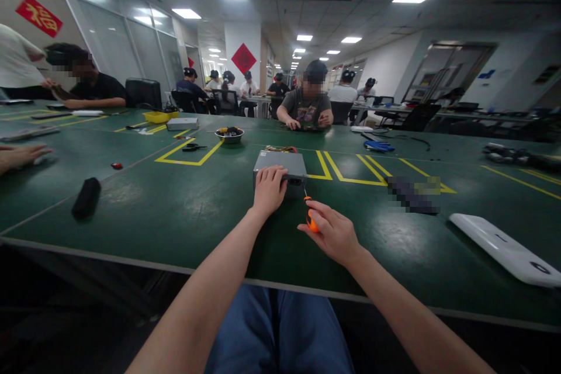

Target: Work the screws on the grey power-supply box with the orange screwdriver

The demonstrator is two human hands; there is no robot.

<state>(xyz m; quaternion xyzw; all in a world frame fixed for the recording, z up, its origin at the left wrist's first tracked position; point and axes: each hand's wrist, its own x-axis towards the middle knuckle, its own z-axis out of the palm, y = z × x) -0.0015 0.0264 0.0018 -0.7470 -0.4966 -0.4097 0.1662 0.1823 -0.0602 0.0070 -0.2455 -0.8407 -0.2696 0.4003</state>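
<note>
A grey metal computer power supply (280, 162) sits on the green table in front of me, with colored wires at its far side and a dark socket on its near face. My left hand (268, 187) grips its near left part, fingers bent over the top. An orange-handled screwdriver (312, 221) is pinched in my right hand (335, 231), its shaft pointing up to the near face, by the right corner. Whether the tip sits in a screw is too small to tell. My palm hides part of the power supply's near face.
Yellow tape lines mark the green table (210, 234). A metal bowl (229, 136) of tools stands beyond to the left, near a yellow tray (160, 117). A black case (86, 197) lies left, a white device (504, 248) right. A person (307, 99) works opposite; another's hand (24, 156) rests left.
</note>
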